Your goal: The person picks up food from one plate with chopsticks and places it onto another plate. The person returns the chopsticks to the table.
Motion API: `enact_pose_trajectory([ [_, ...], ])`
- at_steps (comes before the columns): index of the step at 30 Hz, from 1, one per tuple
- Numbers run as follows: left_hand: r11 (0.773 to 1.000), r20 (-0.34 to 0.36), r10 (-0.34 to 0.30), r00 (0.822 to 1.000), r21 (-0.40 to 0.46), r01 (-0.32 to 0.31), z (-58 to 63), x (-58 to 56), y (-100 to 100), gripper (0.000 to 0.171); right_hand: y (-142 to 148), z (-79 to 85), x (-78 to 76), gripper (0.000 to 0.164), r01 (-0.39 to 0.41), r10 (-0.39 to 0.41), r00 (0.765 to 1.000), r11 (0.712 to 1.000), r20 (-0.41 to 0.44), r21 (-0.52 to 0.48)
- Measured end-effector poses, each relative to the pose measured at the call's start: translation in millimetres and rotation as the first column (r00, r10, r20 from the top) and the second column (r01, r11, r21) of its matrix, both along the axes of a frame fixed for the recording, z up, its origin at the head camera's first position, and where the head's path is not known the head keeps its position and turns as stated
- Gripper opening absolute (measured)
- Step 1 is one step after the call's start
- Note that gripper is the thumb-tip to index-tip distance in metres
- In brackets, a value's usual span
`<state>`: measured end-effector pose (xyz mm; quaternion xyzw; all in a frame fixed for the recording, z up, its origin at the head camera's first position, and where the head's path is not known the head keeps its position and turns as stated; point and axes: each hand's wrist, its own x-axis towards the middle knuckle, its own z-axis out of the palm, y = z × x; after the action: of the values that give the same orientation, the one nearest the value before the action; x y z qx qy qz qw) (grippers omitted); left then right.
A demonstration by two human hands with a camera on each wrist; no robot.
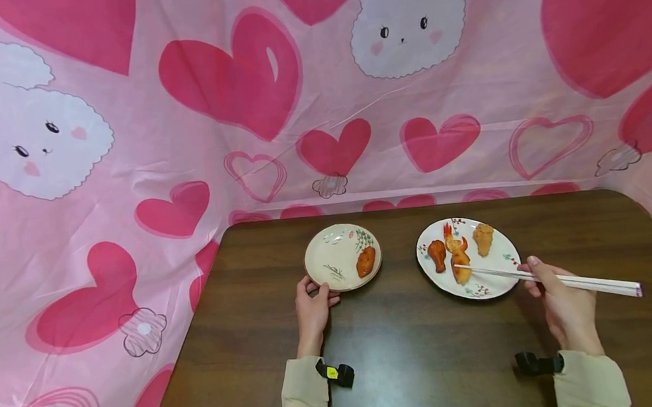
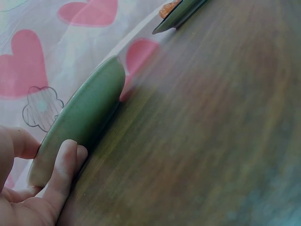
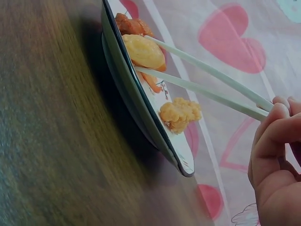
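My left hand (image 1: 313, 311) pinches the near-left rim of a small cream plate (image 1: 333, 263) with a leaf pattern. A glazed brown-red piece of chicken (image 1: 366, 261) lies on that plate's right side. In the left wrist view, the thumb (image 2: 66, 165) presses against the plate's green outer wall (image 2: 91, 106). My right hand (image 1: 566, 306) holds a pair of white chopsticks (image 1: 573, 282). Their tips lie at a golden-yellow oval piece of food (image 3: 145, 51) on the white dark-rimmed plate (image 1: 495, 279), one tip to each side of it in the right wrist view.
Also on the right plate are a small drumstick (image 1: 437, 255), an orange-red shrimp (image 1: 453, 239) and a crumbed fried chicken piece (image 1: 483, 239). Both plates stand on a dark wooden table (image 1: 413, 363). A pink heart-patterned cloth (image 1: 211, 129) hangs behind and at the sides.
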<state>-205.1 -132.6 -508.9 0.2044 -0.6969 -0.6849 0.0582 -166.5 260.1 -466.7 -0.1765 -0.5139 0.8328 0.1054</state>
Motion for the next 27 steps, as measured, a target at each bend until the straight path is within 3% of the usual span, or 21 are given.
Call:
enact_pose_trajectory([
  [5,1.000,0.005,0.002,1.000,0.003,-0.002,-0.1,-0.8,0.7,0.048,-0.1,3.3,1.1,0.022,0.006,-0.007,1.000,0.999,0.015,0.044],
  [13,1.000,-0.008,0.005,1.000,0.012,-0.005,-0.2,-0.5,0.4,0.048,-1.5,7.8,3.5,0.012,0.032,-0.028,0.999,0.995,-0.046,0.092],
  [20,1.000,-0.014,0.002,1.000,0.013,-0.002,1.1,0.2,0.4,0.048,2.5,12.8,5.9,0.015,0.031,-0.029,1.000,0.987,-0.010,0.161],
  [27,1.000,-0.022,-0.005,1.000,0.017,0.005,0.0,0.5,-0.1,0.047,2.5,13.8,7.1,0.015,0.029,-0.029,1.000,0.985,-0.004,0.168],
])
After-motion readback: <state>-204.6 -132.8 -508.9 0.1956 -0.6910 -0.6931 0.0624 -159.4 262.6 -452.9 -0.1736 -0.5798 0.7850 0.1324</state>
